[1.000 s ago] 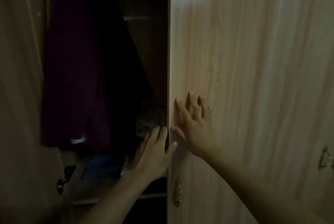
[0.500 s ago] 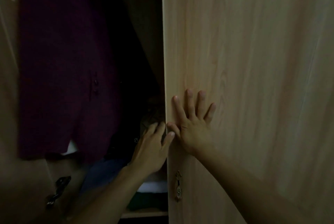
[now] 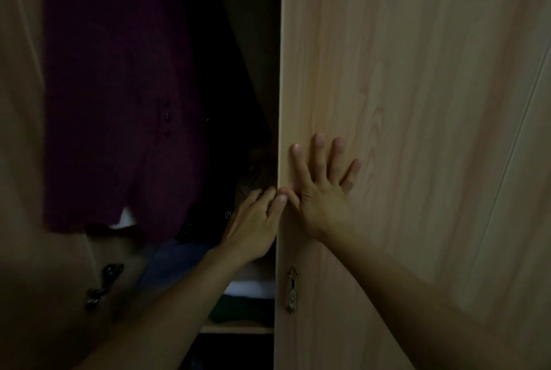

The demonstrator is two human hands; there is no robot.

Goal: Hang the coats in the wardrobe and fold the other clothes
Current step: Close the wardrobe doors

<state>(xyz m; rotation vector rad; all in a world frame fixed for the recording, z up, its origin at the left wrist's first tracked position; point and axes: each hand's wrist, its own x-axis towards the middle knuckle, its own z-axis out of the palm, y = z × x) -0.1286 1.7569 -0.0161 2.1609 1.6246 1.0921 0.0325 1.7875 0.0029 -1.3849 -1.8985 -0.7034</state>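
A dark maroon coat (image 3: 119,107) is hanging inside the dim wardrobe, left of the opening; it looks soft and fairly heavy, best lifted at the shoulders or hanger. Below it, folded clothes (image 3: 250,289) are lying on a shelf (image 3: 238,328). The left hand (image 3: 253,229) is reaching in, fingers loosely bent, holding nothing. The right hand (image 3: 320,190) is pressing flat, fingers spread, against the stiff wardrobe door (image 3: 402,86).

The right hand (image 3: 320,190) lies flat, fingers spread and straight, thumb out to the side. The left hand (image 3: 253,226) reaches forward, fingers loosely bent, thumb near the right thumb.
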